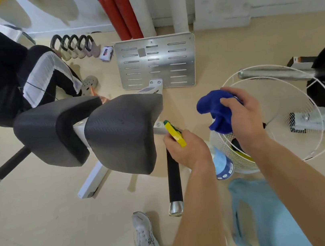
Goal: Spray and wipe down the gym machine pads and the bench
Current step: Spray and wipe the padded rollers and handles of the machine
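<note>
Left grip (187, 150) curled round spray bottle (222, 162), yellow trigger pointed at nearer grey pad (121, 133), close beside it. Right grip (243, 117) clenched round blue cloth (216, 110), held above white fan guard (239, 162).

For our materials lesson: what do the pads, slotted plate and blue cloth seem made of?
Pads: likely vinyl over foam, matte, fine woven texture, rounded edges. Slotted plate: bare metal, perhaps aluminium, dull sheen. Blue cloth: soft fabric, bunching in folds.

matt textured pads (120, 133), perforated metal plate (156, 62)
</note>
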`<state>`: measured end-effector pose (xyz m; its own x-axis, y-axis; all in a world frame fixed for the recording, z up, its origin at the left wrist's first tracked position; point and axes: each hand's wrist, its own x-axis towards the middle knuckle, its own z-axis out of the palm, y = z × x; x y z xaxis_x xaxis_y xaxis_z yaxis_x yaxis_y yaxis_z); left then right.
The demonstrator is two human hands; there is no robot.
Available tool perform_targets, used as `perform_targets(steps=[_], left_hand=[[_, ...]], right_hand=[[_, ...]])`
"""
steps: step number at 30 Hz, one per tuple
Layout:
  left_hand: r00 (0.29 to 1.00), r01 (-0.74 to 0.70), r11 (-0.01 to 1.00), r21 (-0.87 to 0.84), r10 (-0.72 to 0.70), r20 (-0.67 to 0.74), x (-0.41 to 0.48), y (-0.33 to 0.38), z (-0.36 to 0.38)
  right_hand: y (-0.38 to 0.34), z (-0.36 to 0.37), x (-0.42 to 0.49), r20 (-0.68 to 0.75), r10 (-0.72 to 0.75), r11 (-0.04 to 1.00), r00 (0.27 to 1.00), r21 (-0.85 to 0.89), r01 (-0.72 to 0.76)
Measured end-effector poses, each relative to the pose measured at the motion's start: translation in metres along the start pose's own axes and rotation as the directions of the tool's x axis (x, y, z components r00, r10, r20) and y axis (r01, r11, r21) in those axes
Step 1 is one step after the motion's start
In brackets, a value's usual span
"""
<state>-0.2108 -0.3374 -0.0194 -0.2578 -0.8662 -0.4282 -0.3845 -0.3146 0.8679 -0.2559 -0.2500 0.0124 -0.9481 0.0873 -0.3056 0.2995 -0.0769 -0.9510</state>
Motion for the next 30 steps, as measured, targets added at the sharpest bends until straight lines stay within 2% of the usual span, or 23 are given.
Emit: perform_targets(steps=[4,10,12,15,20,21,25,29,30], left_hand=[[1.000,0.000,0.999,-0.041,0.000,0.019,-0.002,0.008,-0.017],[0.942,-0.179,0.981,-0.071,0.192,0.275,0.000,0.079,-0.071],[0.894,-0.239,0.970,-0.049,0.239,0.378,0.013,0.113,-0.091],[0.782,-0.347,0.937,-0.030,0.307,0.543,0.033,0.163,-0.113],[0.649,-0.549,0.825,0.132,0.322,0.689,0.075,0.220,-0.134],[0.651,-0.560,0.816,0.146,0.324,0.687,0.083,0.225,-0.136],[0.745,-0.499,0.844,0.196,0.302,0.595,0.117,0.234,-0.144],[0.770,-0.461,0.862,0.211,0.270,0.578,0.143,0.237,-0.147],[0.753,-0.464,0.862,0.202,0.264,0.603,0.147,0.238,-0.149]], right_hand=[[0.003,0.015,0.009,0.067,0.009,1.000,0.998,0.018,-0.010],[0.016,0.074,0.019,0.274,0.165,0.986,0.947,-0.078,-0.149],[0.021,0.103,0.013,0.334,0.197,0.980,0.922,-0.094,-0.175],[0.038,0.140,-0.018,0.360,0.233,0.959,0.903,-0.238,-0.153],[0.070,0.179,0.011,0.228,0.278,0.960,0.933,-0.050,-0.274],[0.074,0.184,0.028,0.193,0.283,0.959,0.940,-0.022,-0.284],[0.084,0.196,0.081,0.123,0.383,0.916,0.916,0.074,-0.393],[0.079,0.196,0.072,0.054,0.392,0.919,0.918,0.012,-0.393],[0.075,0.194,0.052,0.029,0.384,0.923,0.923,0.001,-0.385]])
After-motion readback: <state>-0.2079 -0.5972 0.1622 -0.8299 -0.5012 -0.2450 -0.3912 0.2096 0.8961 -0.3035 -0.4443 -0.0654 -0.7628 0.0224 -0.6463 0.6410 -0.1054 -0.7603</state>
